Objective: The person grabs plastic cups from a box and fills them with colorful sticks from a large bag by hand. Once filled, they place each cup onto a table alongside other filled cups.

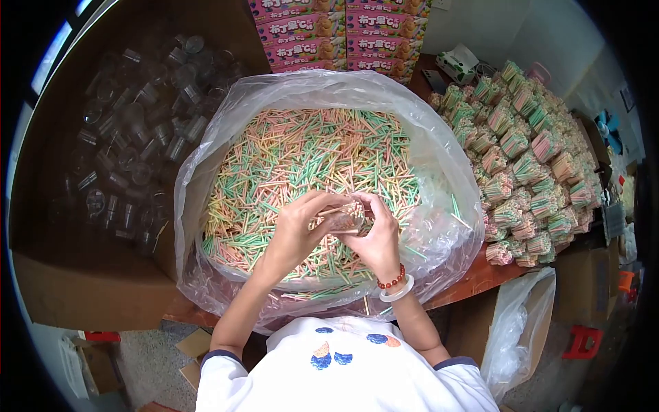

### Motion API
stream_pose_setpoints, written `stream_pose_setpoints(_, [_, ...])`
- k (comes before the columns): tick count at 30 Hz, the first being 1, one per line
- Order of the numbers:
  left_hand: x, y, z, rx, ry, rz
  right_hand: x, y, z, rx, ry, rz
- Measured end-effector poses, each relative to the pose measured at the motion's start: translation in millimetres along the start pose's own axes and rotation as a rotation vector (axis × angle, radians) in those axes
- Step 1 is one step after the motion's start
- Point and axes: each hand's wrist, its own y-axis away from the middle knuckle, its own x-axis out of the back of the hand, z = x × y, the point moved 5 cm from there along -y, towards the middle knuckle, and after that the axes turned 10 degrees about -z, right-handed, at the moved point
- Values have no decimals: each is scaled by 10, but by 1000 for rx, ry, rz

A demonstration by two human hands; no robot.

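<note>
Head view: your two hands grip one small clear cup over the open bag of sticks.

Head view: your left hand (296, 230) closes round the near-left side of the clear cup (347, 218), and your right hand (379, 237) curls round its right side, fingers closed on it. The cup lies directly between both hands, equally near each, already part-filled with sticks; its long axis I cannot tell for certain. It hangs just above the pastel sticks (302, 165) heaped in the plastic bag (439, 158). To your left sits a cardboard box (75, 288) of empty cups (137, 130); to your right, filled cups (528, 172) stand packed on the desk (480, 275).
</note>
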Motion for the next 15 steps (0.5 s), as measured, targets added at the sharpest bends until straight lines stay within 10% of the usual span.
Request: stream_pose_setpoints(15, [25, -57, 282, -86, -396, -273, 17, 18, -92, 4, -5, -17])
